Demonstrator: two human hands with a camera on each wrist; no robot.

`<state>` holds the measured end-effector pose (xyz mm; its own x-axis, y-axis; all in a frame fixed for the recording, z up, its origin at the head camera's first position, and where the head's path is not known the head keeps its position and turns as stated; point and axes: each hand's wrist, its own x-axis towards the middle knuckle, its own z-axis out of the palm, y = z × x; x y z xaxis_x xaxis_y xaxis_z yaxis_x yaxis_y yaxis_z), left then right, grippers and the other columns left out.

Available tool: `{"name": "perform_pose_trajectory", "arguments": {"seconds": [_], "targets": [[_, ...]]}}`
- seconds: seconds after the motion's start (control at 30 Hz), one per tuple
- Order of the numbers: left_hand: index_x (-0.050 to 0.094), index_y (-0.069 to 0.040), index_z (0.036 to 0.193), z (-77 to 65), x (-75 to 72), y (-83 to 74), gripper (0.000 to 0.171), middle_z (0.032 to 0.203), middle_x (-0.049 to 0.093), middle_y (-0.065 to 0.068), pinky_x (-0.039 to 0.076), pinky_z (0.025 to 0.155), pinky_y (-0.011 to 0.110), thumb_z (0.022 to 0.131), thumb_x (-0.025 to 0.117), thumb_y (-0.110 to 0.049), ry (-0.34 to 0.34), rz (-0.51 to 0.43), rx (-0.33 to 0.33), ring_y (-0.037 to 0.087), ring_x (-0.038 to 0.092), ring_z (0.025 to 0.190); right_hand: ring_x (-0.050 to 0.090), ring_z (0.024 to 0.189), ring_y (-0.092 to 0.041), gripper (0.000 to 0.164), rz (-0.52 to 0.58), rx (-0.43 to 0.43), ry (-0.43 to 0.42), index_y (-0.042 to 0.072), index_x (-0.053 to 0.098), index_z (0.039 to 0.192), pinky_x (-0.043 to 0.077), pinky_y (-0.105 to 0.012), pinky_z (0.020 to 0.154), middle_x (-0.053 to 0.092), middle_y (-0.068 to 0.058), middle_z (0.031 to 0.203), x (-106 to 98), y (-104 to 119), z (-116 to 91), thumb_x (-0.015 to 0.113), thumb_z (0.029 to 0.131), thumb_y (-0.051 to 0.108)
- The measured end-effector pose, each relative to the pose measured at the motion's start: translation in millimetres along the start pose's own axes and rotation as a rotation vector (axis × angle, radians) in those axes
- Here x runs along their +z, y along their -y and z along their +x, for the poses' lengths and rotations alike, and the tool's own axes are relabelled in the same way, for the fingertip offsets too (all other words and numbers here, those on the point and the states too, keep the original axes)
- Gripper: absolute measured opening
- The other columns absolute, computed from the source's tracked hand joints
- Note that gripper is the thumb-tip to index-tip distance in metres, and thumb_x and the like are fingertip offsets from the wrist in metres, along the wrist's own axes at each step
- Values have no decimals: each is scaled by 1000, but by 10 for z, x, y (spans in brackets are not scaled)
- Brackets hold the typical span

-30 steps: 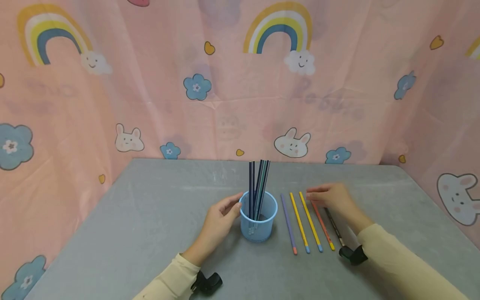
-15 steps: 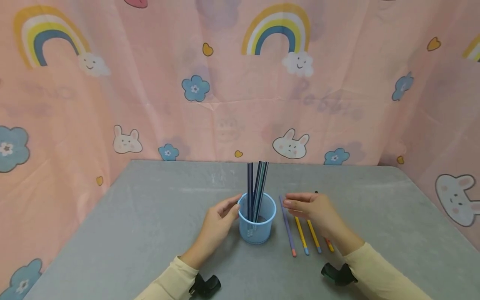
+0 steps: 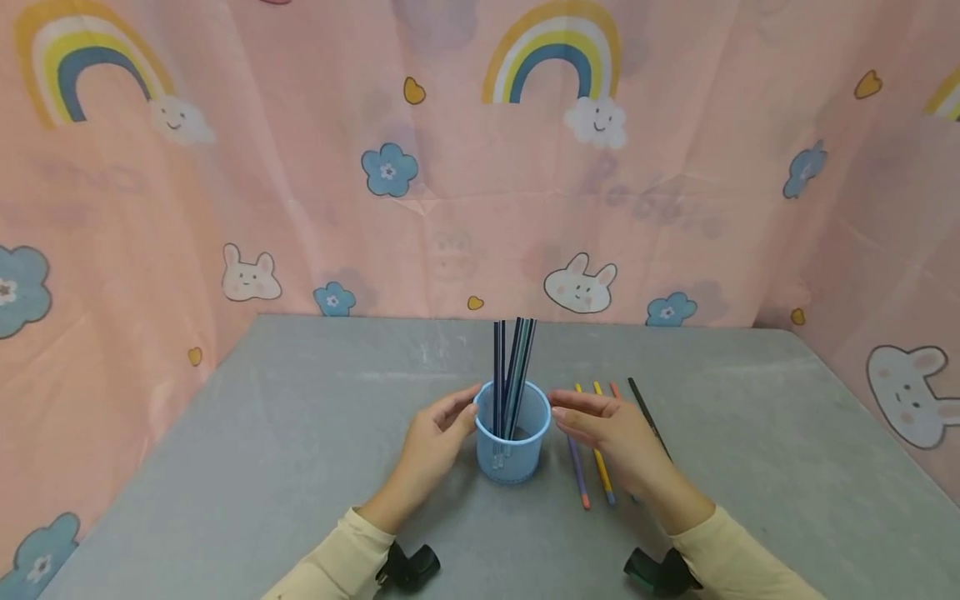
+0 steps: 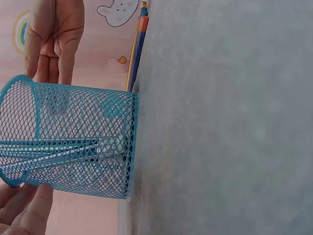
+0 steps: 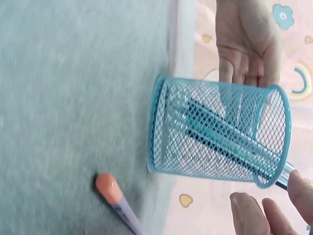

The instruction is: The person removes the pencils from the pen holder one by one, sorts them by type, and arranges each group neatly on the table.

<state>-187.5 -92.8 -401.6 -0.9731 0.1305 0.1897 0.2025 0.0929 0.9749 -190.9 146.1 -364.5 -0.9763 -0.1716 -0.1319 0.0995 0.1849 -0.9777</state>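
A light-blue mesh pen cup [image 3: 509,458] stands upright on the grey table, with several slim dark-and-teal striped sticks [image 3: 516,375] leaning inside. My left hand [image 3: 435,446] touches the cup's left side near the rim, its fingers extended. On the right, my right hand [image 3: 611,437] reaches toward the rim with loosely bent fingers; in the right wrist view its fingertips [image 5: 242,200] are slightly apart from the mesh. Beneath and beside that hand lie a purple pencil [image 3: 579,475], a yellow pencil [image 3: 603,479], an orange-red pencil [image 3: 615,389] and a black pencil [image 3: 647,412], partly covered.
The grey table [image 3: 337,367] runs back to a pink curtain [image 3: 315,150] printed with rainbows, rabbits and flowers. Black wrist cameras [image 3: 408,568] hang below both cream sleeves. A second yellow pencil [image 3: 597,387] shows only its tip past the right hand.
My right hand has moved left from the orange-red and black pencils, across the row, to the cup's right side. My left hand stays at the cup.
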Motion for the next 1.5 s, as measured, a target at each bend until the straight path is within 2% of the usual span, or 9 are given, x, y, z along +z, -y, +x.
{"name": "perform_pose_trajectory", "arguments": {"seconds": [0.27, 0.43, 0.7, 0.87, 1.03, 1.27, 1.5], "targets": [[58, 3, 134, 13, 5, -38, 37, 134, 62, 20, 57, 97, 27, 101, 57, -13, -15, 17, 13, 32, 64, 121, 63, 122, -15, 46, 20, 22, -42, 3, 58, 137, 54, -25, 100, 60, -13, 141, 61, 5, -17, 66, 97, 23], [58, 3, 135, 15, 18, -36, 37, 135, 62, 20, 57, 97, 27, 101, 57, -14, -8, 17, 12, 32, 64, 121, 65, 121, -17, 49, 47, 19, -57, 1, 56, 139, 55, -25, 97, 57, -15, 143, 96, -11, -26, 67, 96, 23], [57, 2, 136, 12, 32, -42, 38, 136, 62, 19, 56, 98, 27, 102, 56, -16, 5, 27, 10, 32, 63, 122, 69, 109, -13, 45, 98, 37, -124, 2, 59, 136, 58, -25, 92, 60, -17, 140, 163, -46, -19, 69, 94, 16], [57, 1, 136, 9, 45, -52, 38, 137, 61, 19, 56, 98, 27, 102, 56, -16, 13, 39, -1, 31, 63, 123, 67, 113, -13, 47, 103, 37, -144, 4, 59, 137, 56, -29, 95, 59, -17, 141, 184, -67, -41, 71, 93, 17], [57, 2, 136, -5, 54, -66, 38, 136, 61, 20, 56, 98, 28, 102, 56, -15, 9, 26, 9, 32, 63, 122, 63, 122, -20, 48, 113, 32, -151, 2, 56, 139, 55, -30, 97, 56, -19, 143, 204, -86, -45, 69, 94, 13], [58, 2, 135, 13, 46, -72, 38, 135, 62, 20, 56, 98, 29, 102, 57, -15, 6, 46, -2, 32, 63, 122, 66, 117, -17, 48, 99, 3, -166, 2, 57, 138, 56, -30, 95, 58, -19, 142, 218, -96, -48, 70, 93, 13], [64, -2, 130, 37, -32, -134, 34, 129, 67, 14, 55, 102, 41, 99, 62, -15, -12, 169, -32, 27, 65, 118, 59, 129, -29, 47, 35, -53, -123, 4, 58, 138, 54, -39, 102, 58, -16, 142, 239, -91, -58, 69, 94, 16]]}}
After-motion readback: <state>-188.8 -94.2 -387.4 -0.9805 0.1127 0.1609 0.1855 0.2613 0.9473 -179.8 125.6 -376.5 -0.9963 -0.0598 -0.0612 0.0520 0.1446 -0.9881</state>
